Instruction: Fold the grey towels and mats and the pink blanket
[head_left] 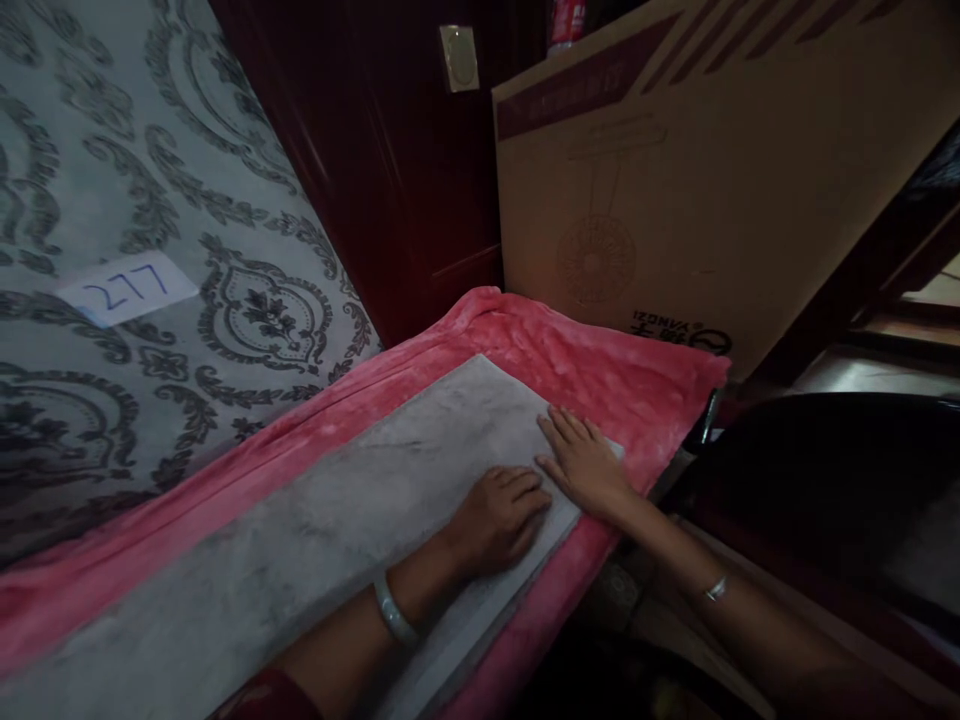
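Note:
A long grey, marbled piece of material (360, 480) lies flat on a pink plush cover, with a paler strip along its near right side. My left hand (499, 520) rests palm down on it near the far end, fingers loosely bent and holding nothing visible. Just to its right, my right hand (585, 465) is spread flat over the far right corner of the grey piece. Its fingers point away from me and are apart. The left thumb is partly hidden.
The pink cover (600, 350) drapes over a long narrow surface beside a patterned wall (262, 310). A paper marked 277 (127, 288) is on that wall. Beyond the far end stand a dark red panel (390, 150) and a large cardboard box (675, 200). A dark rounded object (825, 490) sits right.

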